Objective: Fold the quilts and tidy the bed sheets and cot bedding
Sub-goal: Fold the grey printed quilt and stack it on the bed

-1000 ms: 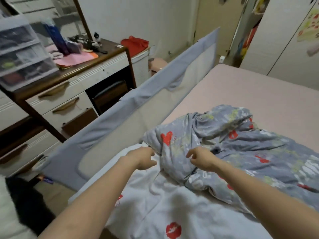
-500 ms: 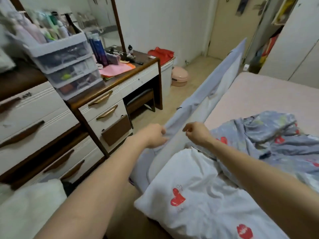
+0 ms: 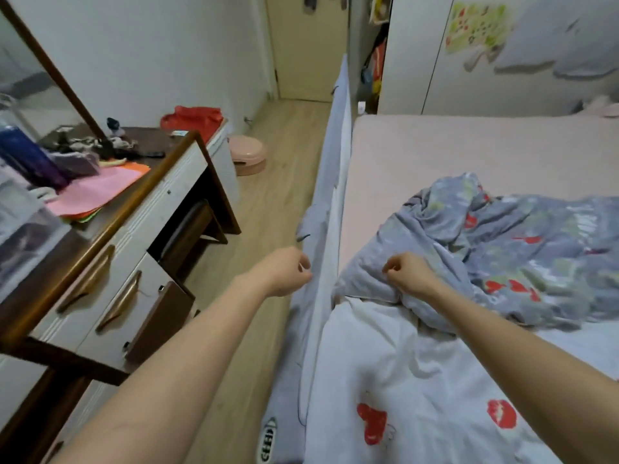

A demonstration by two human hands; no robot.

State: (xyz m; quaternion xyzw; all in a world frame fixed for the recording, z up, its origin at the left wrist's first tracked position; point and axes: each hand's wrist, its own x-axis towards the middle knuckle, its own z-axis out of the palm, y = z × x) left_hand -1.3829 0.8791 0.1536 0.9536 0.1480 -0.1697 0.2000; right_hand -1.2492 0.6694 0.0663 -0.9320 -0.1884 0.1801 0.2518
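Note:
A crumpled grey quilt with red and white prints lies on the pink bed sheet. Its near corner overlaps white bedding printed with red lips and hearts. My right hand is curled in a fist on that corner and seems to pinch the fabric. My left hand is curled too, with its fingertips against the outer face of the grey bed rail near the top edge. I see nothing held in it.
A dresser with drawers, cluttered with bottles and pink paper, stands to the left across a narrow strip of wood floor. A pink plastic stool sits further along. White wardrobe doors rise behind the bed.
My view has swung from the dresser side back along the rail. My hands have spread apart: the left is now outside the rail, the right over the quilt's corner.

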